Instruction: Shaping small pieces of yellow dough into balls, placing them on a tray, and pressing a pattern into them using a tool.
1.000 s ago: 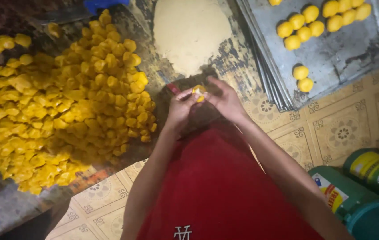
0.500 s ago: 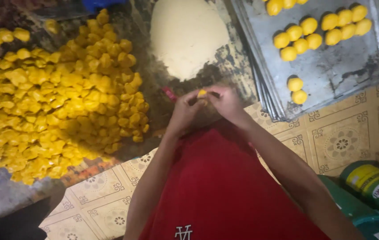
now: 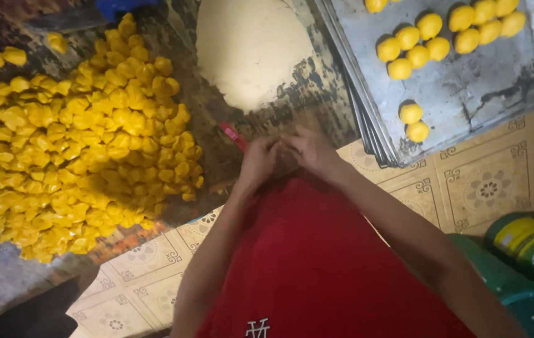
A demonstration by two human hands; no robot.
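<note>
Dough (image 3: 282,149), if any is there, is hidden between both hands, which meet at the near edge of the dark tray (image 3: 317,94), above the red garment (image 3: 317,263). The left hand (image 3: 258,161) and right hand (image 3: 309,152) press fingertip to fingertip, fingers curled inward; what they hold cannot be told. A red-handled tool (image 3: 232,136) lies just beside the left hand. Beyond the hands sits a pale dough mound (image 3: 248,50). A big heap of yellow pieces (image 3: 85,144) covers the tray's left part. At right, a metal baking sheet (image 3: 467,94) carries round yellow balls (image 3: 414,47), two (image 3: 414,122) near its front edge. Green tins (image 3: 529,250) stand on the tiled floor (image 3: 486,188).
</note>
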